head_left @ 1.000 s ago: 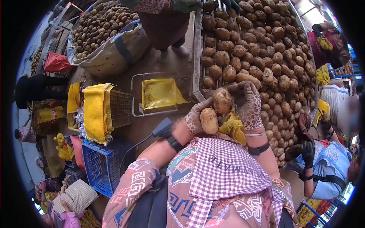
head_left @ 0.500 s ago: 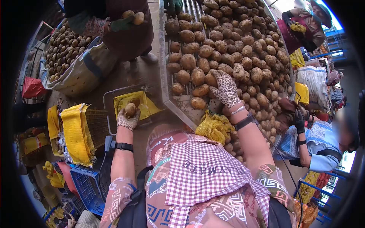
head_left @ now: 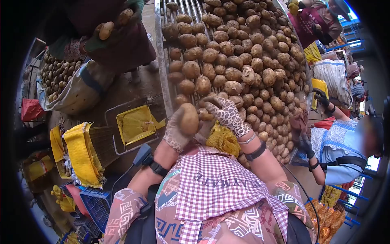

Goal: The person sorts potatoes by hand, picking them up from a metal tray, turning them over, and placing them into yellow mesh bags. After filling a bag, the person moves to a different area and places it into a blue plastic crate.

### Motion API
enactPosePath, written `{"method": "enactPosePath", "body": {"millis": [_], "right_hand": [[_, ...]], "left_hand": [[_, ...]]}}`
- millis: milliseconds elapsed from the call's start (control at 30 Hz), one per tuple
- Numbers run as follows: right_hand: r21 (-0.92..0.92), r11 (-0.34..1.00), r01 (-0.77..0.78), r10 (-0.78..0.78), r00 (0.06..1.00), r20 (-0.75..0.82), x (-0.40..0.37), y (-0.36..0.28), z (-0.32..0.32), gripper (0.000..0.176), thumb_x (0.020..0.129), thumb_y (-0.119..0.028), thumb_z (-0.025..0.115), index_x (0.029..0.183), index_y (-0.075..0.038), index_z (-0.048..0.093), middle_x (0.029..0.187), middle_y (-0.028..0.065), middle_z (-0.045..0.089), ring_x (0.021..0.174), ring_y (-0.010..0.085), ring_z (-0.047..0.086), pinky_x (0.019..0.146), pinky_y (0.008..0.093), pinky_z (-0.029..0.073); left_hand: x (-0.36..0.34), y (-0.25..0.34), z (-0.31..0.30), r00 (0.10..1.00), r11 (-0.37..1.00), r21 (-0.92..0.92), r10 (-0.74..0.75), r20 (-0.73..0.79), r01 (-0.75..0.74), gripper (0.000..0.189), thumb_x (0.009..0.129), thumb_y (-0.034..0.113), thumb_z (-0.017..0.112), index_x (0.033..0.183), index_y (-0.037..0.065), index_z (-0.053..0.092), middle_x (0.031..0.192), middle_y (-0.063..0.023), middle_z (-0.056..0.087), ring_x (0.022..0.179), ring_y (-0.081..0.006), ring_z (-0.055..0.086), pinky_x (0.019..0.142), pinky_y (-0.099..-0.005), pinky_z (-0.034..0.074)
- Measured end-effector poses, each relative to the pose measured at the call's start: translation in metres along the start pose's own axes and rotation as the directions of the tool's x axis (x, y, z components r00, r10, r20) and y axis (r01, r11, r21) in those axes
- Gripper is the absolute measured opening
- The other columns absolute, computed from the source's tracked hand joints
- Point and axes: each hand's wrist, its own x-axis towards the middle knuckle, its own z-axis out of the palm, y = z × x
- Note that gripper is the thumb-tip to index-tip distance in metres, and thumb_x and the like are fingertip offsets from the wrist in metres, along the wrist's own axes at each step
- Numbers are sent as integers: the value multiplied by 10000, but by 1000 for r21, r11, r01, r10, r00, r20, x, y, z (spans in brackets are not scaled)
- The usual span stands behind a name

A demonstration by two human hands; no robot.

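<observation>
My left hand (head_left: 174, 133), in a spotted glove, holds a large potato (head_left: 189, 118) upright near the front edge of the slatted sorting table (head_left: 164, 67). Close on its right, my right hand (head_left: 230, 116), also gloved, has its fingers curled round a smaller potato (head_left: 206, 114), partly hidden by the glove. A bunched yellow mesh bag (head_left: 223, 140) lies just under my right wrist. Many potatoes (head_left: 233, 74) cover the slats beyond both hands.
At left are a metal frame with a yellow bag (head_left: 136, 125), a crate draped with yellow sacks (head_left: 83, 154) and a large potato sack (head_left: 81, 87). A co-worker (head_left: 109, 36) holds potatoes at upper left. Other people stand at right (head_left: 343, 142) and upper right (head_left: 310, 26).
My left hand has swung right from beside the metal frame to the table edge, carrying potato. My right hand has drawn back toward my body and left. The upper-left co-worker's hands have shifted.
</observation>
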Motion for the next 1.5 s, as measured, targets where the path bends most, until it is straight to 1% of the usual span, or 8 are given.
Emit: {"method": "enactPosePath", "body": {"millis": [100, 233, 400, 467, 567, 800, 1267, 1500], "right_hand": [[-208, 913, -352, 247, 880, -405, 25, -3, -1, 568, 848, -394, 650, 1290, -60, 524, 1111, 213, 609, 1070, 325, 596, 904, 403, 484], [-516, 691, -506, 549, 832, -80, 72, -16, 1, 738, 815, -443, 658, 1410, -103, 383, 1264, 237, 538, 1150, 381, 543, 969, 430, 446], [-11, 913, -408, 400, 900, -174, 66, 51, 4, 712, 803, -403, 690, 1380, -85, 418, 1262, 190, 563, 1150, 330, 560, 945, 414, 476], [866, 395, -306, 581, 814, 22, 52, 43, -10, 677, 836, -411, 671, 1373, -82, 423, 1262, 144, 565, 1110, 281, 577, 932, 400, 487], [939, -115, -324, 473, 813, 339, 30, 24, -34, 660, 856, -440, 654, 1364, -87, 426, 1265, 121, 545, 1103, 245, 567, 921, 387, 494], [377, 908, -182, 100, 969, 227, 24, -42, -16, 555, 914, -360, 595, 1347, -41, 457, 1305, 153, 523, 1232, 237, 479, 1034, 357, 387], [-736, 619, -273, 353, 934, -50, 158, 9, 13, 695, 800, -451, 673, 1374, -130, 449, 1211, 211, 562, 1137, 338, 558, 951, 430, 452], [-413, 828, -380, 404, 914, -31, 146, 9, -3, 690, 766, -473, 694, 1335, -147, 480, 1267, 176, 564, 1119, 324, 582, 924, 426, 478]], "left_hand": [[-11, 8, -5, 993, 987, -122, -94, 64, 102, 537, 892, 439, 583, 1250, 44, 523, 1138, -165, 625, 982, -336, 636, 848, -505, 534], [-17, 10, -4, 995, 996, -27, -78, 59, 80, 528, 925, 466, 490, 1234, 40, 535, 1090, -152, 645, 921, -330, 658, 795, -506, 553], [-10, 17, -17, 991, 995, -84, -45, 126, 56, 486, 956, 411, 419, 1262, 47, 517, 1133, -162, 624, 971, -331, 641, 803, -503, 549], [-9, 18, -19, 963, 976, -186, -60, 264, 112, 481, 964, 371, 427, 1315, 44, 462, 1210, -192, 584, 946, -351, 648, 778, -506, 557], [-4, 18, 3, 959, 981, -129, -110, 261, 148, 495, 957, 369, 445, 1330, 43, 447, 1262, -198, 555, 975, -363, 642, 792, -522, 548], [3, 20, -11, 950, 962, -120, -212, 230, 243, 491, 952, 382, 457, 1320, 57, 455, 1147, -211, 613, 905, -368, 650, 734, -520, 555], [-71, 111, -100, 953, 882, -360, 287, -102, -304, 476, 905, 453, 515, 1231, 107, 521, 1089, -116, 609, 901, -283, 619, 713, -414, 585], [-44, 130, -113, 881, 815, -335, 432, -195, -474, 397, 908, 418, 492, 1149, 111, 565, 1073, -135, 624, 917, -302, 637, 770, -471, 592]]}}
